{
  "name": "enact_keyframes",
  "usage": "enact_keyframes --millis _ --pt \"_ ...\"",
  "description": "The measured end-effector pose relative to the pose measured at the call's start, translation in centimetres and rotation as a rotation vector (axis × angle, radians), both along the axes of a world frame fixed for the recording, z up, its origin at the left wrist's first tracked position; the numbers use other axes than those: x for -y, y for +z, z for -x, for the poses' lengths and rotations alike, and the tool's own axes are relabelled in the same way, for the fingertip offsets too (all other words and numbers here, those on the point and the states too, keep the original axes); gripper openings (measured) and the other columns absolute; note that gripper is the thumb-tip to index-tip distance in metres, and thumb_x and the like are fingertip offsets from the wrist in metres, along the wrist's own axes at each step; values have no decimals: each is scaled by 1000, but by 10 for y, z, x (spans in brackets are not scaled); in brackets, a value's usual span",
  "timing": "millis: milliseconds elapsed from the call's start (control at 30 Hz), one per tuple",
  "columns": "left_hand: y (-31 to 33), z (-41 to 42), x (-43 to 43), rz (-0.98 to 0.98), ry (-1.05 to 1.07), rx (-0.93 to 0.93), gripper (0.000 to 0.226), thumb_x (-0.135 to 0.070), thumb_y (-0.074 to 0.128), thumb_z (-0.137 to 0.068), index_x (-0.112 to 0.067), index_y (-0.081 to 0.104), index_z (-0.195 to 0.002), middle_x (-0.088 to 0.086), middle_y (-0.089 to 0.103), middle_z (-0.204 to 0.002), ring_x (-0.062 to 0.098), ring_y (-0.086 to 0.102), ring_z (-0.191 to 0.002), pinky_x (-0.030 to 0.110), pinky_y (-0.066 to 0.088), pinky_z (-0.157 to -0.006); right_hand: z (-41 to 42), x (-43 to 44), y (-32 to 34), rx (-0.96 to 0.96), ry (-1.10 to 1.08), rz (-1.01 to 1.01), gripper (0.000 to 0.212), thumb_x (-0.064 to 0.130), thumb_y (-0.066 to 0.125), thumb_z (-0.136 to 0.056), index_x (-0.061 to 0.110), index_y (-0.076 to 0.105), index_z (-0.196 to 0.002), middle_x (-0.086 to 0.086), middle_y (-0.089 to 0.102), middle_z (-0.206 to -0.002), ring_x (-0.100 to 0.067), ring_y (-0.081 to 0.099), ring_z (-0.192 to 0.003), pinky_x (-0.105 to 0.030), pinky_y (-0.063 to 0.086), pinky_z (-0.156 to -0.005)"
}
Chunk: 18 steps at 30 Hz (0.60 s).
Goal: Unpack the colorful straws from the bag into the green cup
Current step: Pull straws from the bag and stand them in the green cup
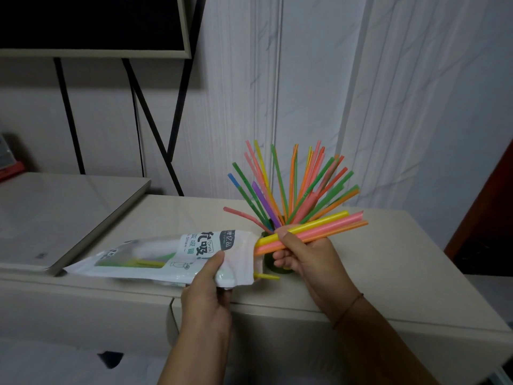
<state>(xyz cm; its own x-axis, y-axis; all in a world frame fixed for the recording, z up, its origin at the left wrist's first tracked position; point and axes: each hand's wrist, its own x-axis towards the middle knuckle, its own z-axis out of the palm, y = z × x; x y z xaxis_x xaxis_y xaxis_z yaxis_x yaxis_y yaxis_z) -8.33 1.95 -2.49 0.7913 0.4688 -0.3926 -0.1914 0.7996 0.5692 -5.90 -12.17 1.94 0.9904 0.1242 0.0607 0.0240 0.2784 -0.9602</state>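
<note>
Cream-coloured and smooth, the cabinet top carries everything here, with a dark screen on black legs standing behind its left end against the pale wall. Lying on its side across the top is the white printed bag, its open mouth turned toward the right; a few straws show through the clear part, and one yellow straw pokes out of the lower edge of the mouth. The left hand pinches the bag near that mouth — thumb on top, fingers curled under. Just beyond the mouth stands the green cup, mostly hidden behind the right hand, with a fan of straws in green, orange, pink, purple, blue and yellow spreading up out of it. The right hand is closed around a small bunch of straws — yellow, pink and orange — held nearly level in front of the cup, their near ends right at the bag's mouth. A thin cord circles the right wrist.
</note>
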Motion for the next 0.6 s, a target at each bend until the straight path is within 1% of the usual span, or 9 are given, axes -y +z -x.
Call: enact_keyframes --millis 67,133,200,267,367,500,600 --pt "0 0 -4 9 16 6 40 1 66 -81 -16 58 -116 7 69 -111 18 68 -91 36 57 -67 -4 10 4 19 -48 12 13 8 57 -89 -2 65 -92 -10 64 -60 -13 62 -51 -21 54 -50" --pt "-1 0 -8 18 25 14 41 1 66 -81 -16 56 -117 8 68 -117 25 67 -101 41 57 -72 -10 24 7 31 -114 7 12 7 57 -90 -1 64 -89 -7 64 -55 -11 62 -47 -20 53 -48" --pt "-3 -1 -13 26 27 7 48 1 66 -80 -14 54 -125 11 66 -121 31 65 -109 43 56 -72 -16 37 8 28 -180 4 11 7 57 -90 1 64 -86 -3 64 -50 -8 61 -44 -18 53 -47" --pt "-4 -2 -14 34 24 2 52 1 67 -79 -13 53 -128 12 66 -121 32 64 -111 45 55 -68 -23 49 7 17 -245 -2 10 7 57 -89 3 64 -83 -2 64 -48 -8 61 -43 -17 53 -46" --pt "-6 -3 -13 36 8 3 52 1 67 -79 -12 54 -127 11 66 -122 34 63 -113 47 55 -69 -32 61 4 22 -330 19 10 9 60 -88 5 64 -80 -3 64 -48 -8 61 -43 -17 52 -46" --pt "-5 -3 -11 61 18 -3 47 3 66 -80 -15 55 -121 10 67 -120 31 63 -112 48 54 -67 -38 68 1 55 -383 58 10 9 61 -87 3 65 -80 -2 64 -47 -9 61 -42 -16 52 -47" --pt "-4 -3 -10 55 8 -2 48 3 66 -80 -15 55 -123 10 67 -120 32 63 -112 49 54 -67 -40 70 0 86 -419 98 11 10 62 -87 4 66 -79 -3 64 -49 -9 61 -42 -16 53 -48"
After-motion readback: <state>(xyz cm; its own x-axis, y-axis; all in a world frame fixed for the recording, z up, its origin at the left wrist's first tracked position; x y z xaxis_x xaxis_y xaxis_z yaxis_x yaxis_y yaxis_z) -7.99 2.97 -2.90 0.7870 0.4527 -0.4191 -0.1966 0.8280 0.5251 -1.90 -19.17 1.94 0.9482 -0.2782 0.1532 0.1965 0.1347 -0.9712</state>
